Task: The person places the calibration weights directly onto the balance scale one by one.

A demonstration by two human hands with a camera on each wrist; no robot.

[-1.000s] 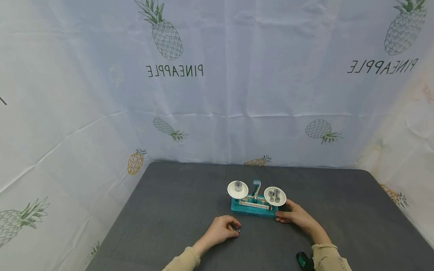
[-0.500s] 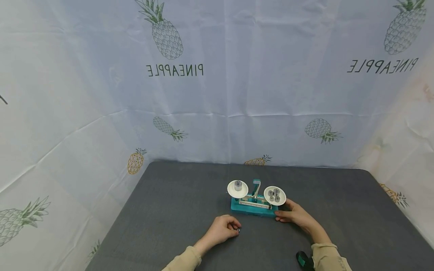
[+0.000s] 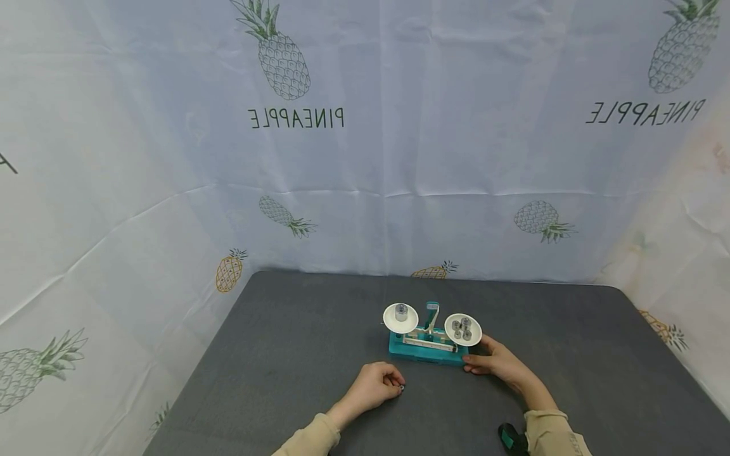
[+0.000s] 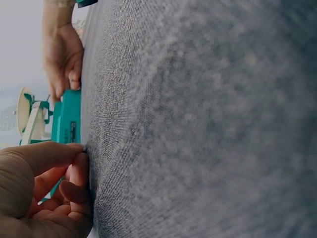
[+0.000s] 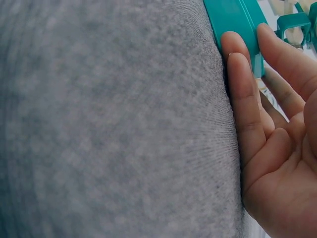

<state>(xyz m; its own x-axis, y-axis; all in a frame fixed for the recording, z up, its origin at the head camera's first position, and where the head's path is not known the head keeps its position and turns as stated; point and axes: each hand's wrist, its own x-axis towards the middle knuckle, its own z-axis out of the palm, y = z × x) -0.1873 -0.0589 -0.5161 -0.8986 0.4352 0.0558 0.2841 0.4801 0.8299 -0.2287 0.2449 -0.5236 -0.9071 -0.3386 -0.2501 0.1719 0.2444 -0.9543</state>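
A teal balance scale (image 3: 430, 353) with two white pans stands on the dark table. On its left pan (image 3: 390, 324) sits one larger metal weight (image 3: 402, 311); several smaller weights (image 3: 466, 323) stand together on the right pan (image 3: 476, 338). My left hand (image 3: 372, 386) rests low at the tabletop in front of the scale, thumb and forefinger pinching a tiny shiny metal piece (image 3: 402, 387). Most of that piece is hidden by the fingertips. My right hand (image 3: 502, 365) holds the right end of the scale's base (image 5: 237, 22) between thumb and fingers.
A black object with a green patch (image 3: 511, 438) lies beside the right sleeve near the front. Grey cloth covers the table (image 3: 296, 335). A pale curtain printed with pineapples (image 3: 365, 152) hangs behind and around it.
My left fingertips have drawn in on the tiny metal piece, so less of it shows. The right hand and the scale stay in place.
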